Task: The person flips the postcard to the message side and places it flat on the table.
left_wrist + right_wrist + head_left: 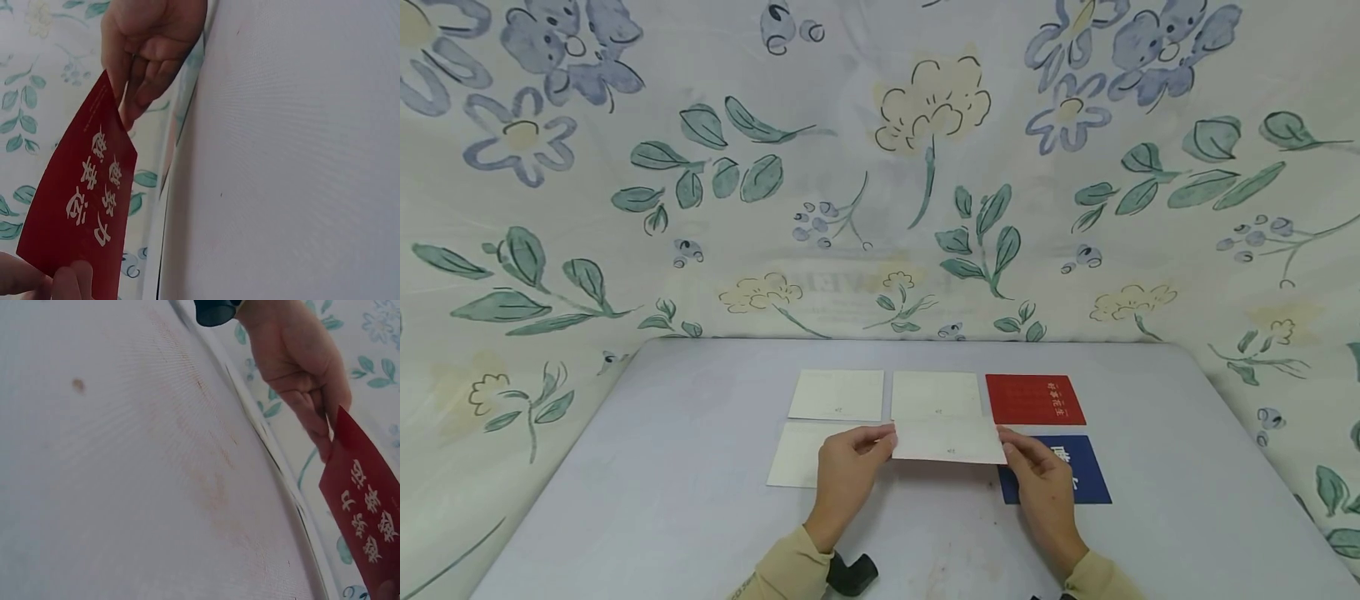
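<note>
A card (950,440) is held level above the table, its cream side up with a small mark on it. Its left end is pinched by my left hand (847,467), its right end by my right hand (1047,490). Both wrist views show the underside of this red card (84,187), printed with white characters. Below my right hand lies a blue card (1092,479), partly covered. Under my left hand, a cream card (792,462) is partly hidden.
Behind the hands lie a cream card (837,394), another cream card (936,393) and a red card (1036,399) in a row. A white table (647,467) carries them all. Floral cloth (850,167) hangs behind. A black object (852,575) sits at my left wrist.
</note>
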The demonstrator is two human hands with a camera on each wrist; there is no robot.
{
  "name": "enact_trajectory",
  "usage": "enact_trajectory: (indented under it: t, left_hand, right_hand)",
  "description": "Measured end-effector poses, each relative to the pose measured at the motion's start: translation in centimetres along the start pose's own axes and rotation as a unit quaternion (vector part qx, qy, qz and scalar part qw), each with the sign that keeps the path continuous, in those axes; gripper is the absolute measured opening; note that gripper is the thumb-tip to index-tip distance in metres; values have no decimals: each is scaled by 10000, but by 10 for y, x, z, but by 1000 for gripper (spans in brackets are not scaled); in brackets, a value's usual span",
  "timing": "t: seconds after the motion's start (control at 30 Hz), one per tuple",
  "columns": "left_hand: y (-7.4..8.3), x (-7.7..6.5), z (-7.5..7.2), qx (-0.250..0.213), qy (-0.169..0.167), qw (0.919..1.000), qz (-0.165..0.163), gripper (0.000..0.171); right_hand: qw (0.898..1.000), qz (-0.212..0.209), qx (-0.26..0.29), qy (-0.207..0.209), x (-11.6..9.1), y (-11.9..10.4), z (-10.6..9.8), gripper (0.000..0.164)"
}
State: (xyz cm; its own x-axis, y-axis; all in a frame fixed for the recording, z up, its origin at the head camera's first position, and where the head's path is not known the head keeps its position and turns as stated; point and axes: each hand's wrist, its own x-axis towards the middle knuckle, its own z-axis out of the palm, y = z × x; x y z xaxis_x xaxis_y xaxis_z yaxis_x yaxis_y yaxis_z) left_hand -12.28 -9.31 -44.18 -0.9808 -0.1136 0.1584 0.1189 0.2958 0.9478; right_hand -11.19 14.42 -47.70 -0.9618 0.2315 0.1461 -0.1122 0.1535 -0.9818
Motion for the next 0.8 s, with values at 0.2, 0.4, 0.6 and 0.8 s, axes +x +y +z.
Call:
enact_trajectory:
  t: [0.2, 0.4, 0.6, 0.8]
  left_hand:
    - [1, 0, -1, -13, -28, 9998, -191, 10]
    - [-2, 1, -1, 245, -93, 9995, -198, 11]
    - [-4, 2, -1, 520, -222, 9977, -380, 13]
    - [-5, 2, -1, 706, -210, 9965, -400, 16]
  right_hand:
    - [9999, 119, 33, -60, 0, 0, 1, 22]
    - [9996, 230, -114, -124, 1, -1, 1, 25]
    - [9989, 335, -286, -148, 1, 0, 2, 24]
    - [9985, 362, -385, -115, 2, 0, 3, 24]
